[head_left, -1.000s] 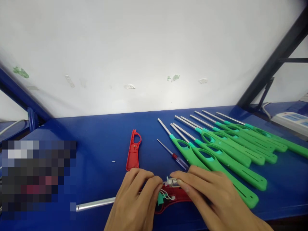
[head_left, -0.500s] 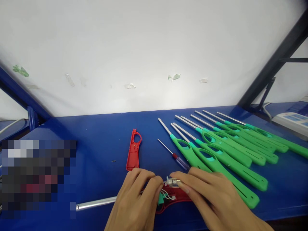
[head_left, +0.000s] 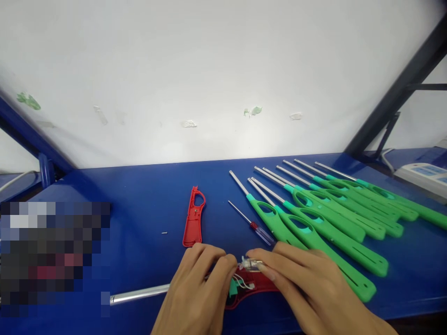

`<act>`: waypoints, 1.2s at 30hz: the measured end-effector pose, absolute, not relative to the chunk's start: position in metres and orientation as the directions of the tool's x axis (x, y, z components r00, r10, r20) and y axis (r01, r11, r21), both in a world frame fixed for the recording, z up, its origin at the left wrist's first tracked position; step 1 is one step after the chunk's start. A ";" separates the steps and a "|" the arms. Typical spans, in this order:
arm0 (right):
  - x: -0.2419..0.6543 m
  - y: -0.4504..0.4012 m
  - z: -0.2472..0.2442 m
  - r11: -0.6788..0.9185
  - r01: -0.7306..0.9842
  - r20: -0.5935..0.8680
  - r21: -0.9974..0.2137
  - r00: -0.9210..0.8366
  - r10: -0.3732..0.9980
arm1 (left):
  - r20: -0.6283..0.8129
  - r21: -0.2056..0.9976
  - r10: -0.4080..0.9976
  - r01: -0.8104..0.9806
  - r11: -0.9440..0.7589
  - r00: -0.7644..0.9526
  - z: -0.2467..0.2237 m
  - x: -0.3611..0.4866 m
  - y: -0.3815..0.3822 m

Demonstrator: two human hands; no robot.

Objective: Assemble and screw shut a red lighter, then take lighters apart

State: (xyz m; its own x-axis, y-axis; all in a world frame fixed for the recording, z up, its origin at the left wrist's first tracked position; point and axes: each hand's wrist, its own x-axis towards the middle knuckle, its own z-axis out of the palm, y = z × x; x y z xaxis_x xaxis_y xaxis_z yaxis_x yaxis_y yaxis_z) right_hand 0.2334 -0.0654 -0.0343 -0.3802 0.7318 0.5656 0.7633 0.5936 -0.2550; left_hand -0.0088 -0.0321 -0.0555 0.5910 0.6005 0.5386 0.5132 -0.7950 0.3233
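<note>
1. My right hand (head_left: pixel 307 284) has its thumb and fingers pinched on the clear part (head_left: pixel 252 265), which I hold just above the far edge of the red shell (head_left: pixel 260 280).
2. My left hand (head_left: pixel 197 288) curls over the left end of that shell, fingers bent and close together. Its fingertips come near the clear part's left end, but I cannot tell what they grip.
3. The red shell lies open on the near side of the tabletop (head_left: pixel 139 209), with the green piece (head_left: pixel 233 287) and white wires (head_left: pixel 240 281) showing between my hands. The metal tube (head_left: pixel 139 294) sticks out to the left.
4. The step in hand looks like handling the clear part at the open shell. I judge that the next move calls for a light, steady pinch, with the wires kept free of the shell's edge.
5. Beyond my left hand lies the other red half (head_left: pixel 193 228), with a small pin (head_left: pixel 164 232) to its left.
6. Right of that half lies the screwdriver (head_left: pixel 261 233), just beside the green lighters (head_left: pixel 349 249), which fan out to the right.
</note>
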 end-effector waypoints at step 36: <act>0.236 -0.068 -0.034 0.607 0.763 0.527 -0.221 -0.430 0.733 | 0.568 0.278 0.542 0.476 -0.834 0.619 -0.054 -0.006 -0.033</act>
State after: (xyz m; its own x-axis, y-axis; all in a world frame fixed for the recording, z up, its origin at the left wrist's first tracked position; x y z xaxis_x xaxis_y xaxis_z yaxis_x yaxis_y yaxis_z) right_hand 0.2365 -0.0683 -0.0341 -0.4304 0.7325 0.5274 0.7632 0.6073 -0.2206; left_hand -0.0065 -0.0328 -0.0539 0.6190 0.5423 0.5681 0.4760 -0.8344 0.2779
